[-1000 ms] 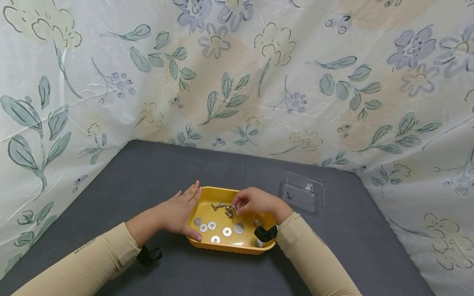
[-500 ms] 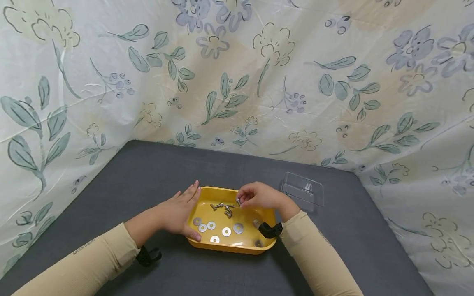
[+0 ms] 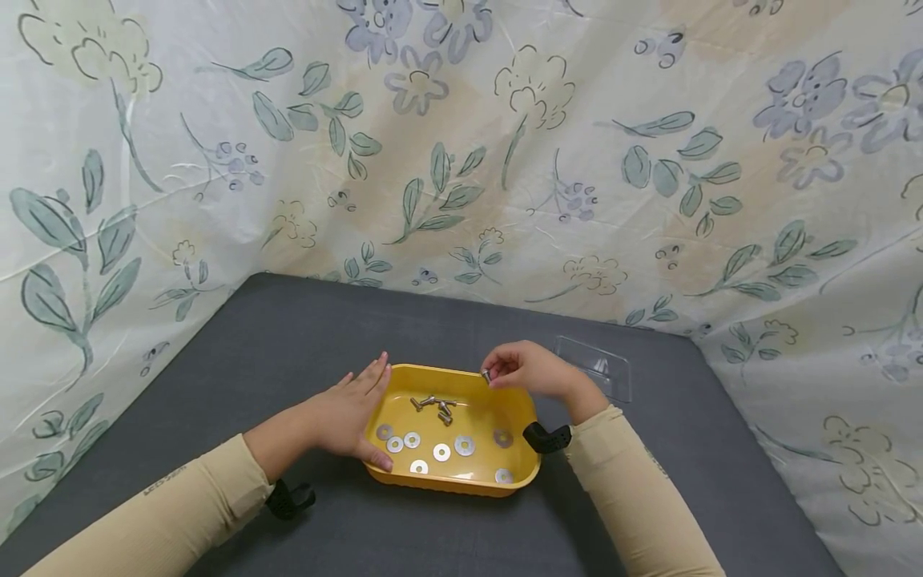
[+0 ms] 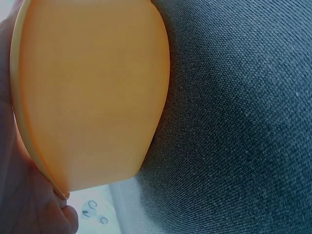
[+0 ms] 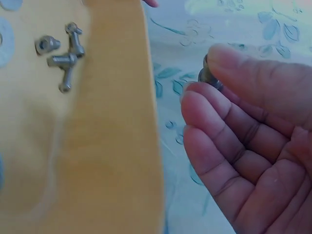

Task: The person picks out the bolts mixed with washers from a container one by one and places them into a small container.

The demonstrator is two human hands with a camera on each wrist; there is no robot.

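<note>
Fingers (image 5: 207,109) of the right hand (image 3: 537,370) in a pinch grip: thumb and fingertips close on a single metal bolt (image 5: 207,75), whose end protrudes past them. Beneath these fingers runs the far rim of the yellow tray (image 3: 461,486); the right wrist view sets the bolt beyond the tray's edge, though its height above the rim cannot be told. To the left of the pinch and nearer the person, loose bolts (image 5: 63,60) lie in a small cluster on the tray floor; nearer still, flat washers (image 3: 458,441) lie scattered, some close to the left thumb. Fingers of the left hand (image 3: 353,413) are spread and straight, resting along the tray's left side, with the thumb over the near corner; they appear to steady it. Behind and to the right of the gripping fingers, a clear plastic container (image 3: 609,373) sits on the dark cloth (image 3: 310,320), partly hidden by the right hand. Step in hand, as judged: removal of one bolt from the tray. Next move, as judged: a firm pinch, clearance over the rim, and probably a short sideways travel toward the clear container, the left hand bracing the tray
</note>
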